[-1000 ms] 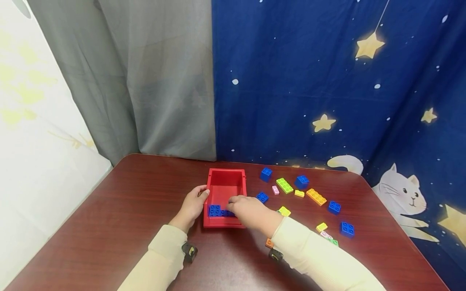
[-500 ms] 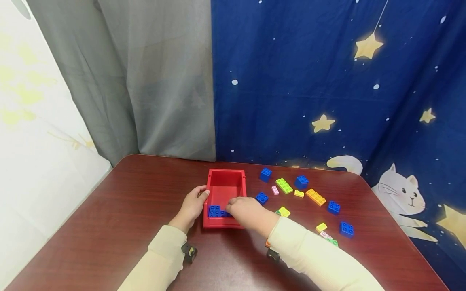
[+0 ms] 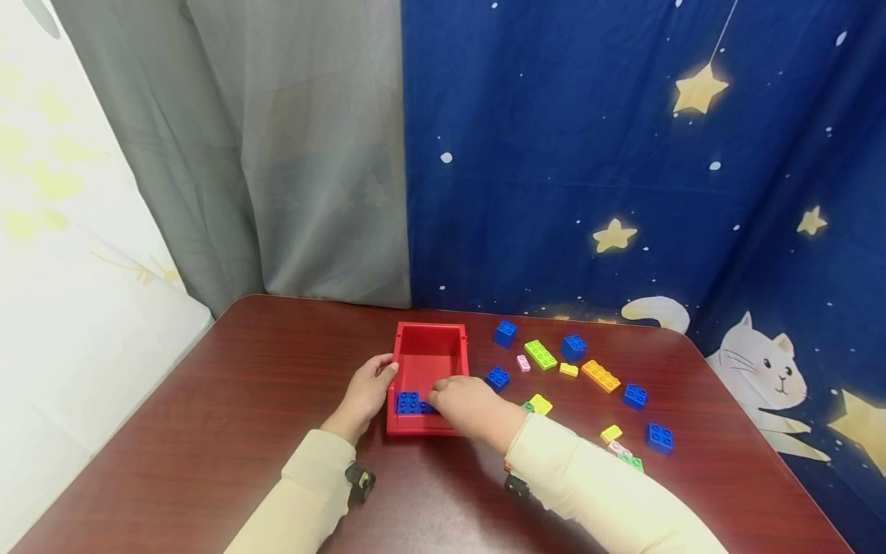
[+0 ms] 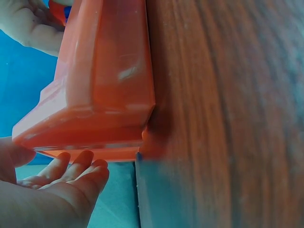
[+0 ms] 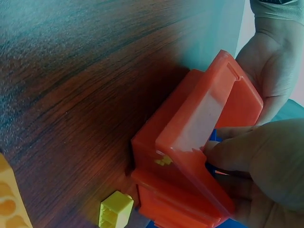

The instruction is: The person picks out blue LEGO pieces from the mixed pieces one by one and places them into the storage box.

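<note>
While the left hand [image 3: 367, 392] holds the red box [image 3: 425, 425] by its left wall, thumb at the rim, fingers loosely bent outside, the right hand [image 3: 474, 408] reaches over the box's right wall, thumb and fingers pinching a blue brick [image 5: 214, 137] inside, near end. Judged handling: brick light, rigid, smooth, hard to damage; best taken by opposite sides, below the studs. Box likely slides if unbraced. Unclear: brick's seating and full outline, masked by fingers. Right of the box, an orange brick [image 3: 508, 465] is mostly hidden by the right sleeve [image 3: 588, 477].
</note>
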A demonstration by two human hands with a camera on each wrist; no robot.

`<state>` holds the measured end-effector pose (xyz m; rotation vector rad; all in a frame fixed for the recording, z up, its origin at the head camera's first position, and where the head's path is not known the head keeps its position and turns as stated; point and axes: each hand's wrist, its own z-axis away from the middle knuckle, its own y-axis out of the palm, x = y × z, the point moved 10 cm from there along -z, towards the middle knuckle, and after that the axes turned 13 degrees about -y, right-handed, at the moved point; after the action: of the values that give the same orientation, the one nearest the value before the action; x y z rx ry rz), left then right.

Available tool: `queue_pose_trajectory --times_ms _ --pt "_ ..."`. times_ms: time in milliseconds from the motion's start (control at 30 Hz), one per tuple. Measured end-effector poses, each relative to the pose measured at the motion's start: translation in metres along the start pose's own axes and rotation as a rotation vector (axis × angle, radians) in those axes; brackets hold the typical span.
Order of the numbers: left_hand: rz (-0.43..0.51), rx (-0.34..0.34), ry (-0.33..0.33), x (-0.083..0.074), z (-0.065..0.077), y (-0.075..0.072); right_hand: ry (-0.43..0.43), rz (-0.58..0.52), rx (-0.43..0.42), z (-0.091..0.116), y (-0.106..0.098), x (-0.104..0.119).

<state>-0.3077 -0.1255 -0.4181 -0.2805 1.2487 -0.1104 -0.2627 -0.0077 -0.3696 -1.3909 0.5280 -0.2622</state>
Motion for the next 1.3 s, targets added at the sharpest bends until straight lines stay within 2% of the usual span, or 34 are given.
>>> queue_pose_trajectory --times_ms 333,867,1300 --pt "-0.011 0.005 -0.013 0.0001 0.0018 -0.0002 0.003 0.013 0.016 -0.0015 0.0038 0.0004" --pt "-0.010 0.011 -0.030 0.0022 0.0002 0.0007 0.009 0.002 -0.006 -0.0005 0.0022 -0.0008" --pt "-0.004 0.004 -0.012 0.0006 0.0014 -0.0009 0.026 -0.001 -0.003 0.0006 0.0010 -0.0009"
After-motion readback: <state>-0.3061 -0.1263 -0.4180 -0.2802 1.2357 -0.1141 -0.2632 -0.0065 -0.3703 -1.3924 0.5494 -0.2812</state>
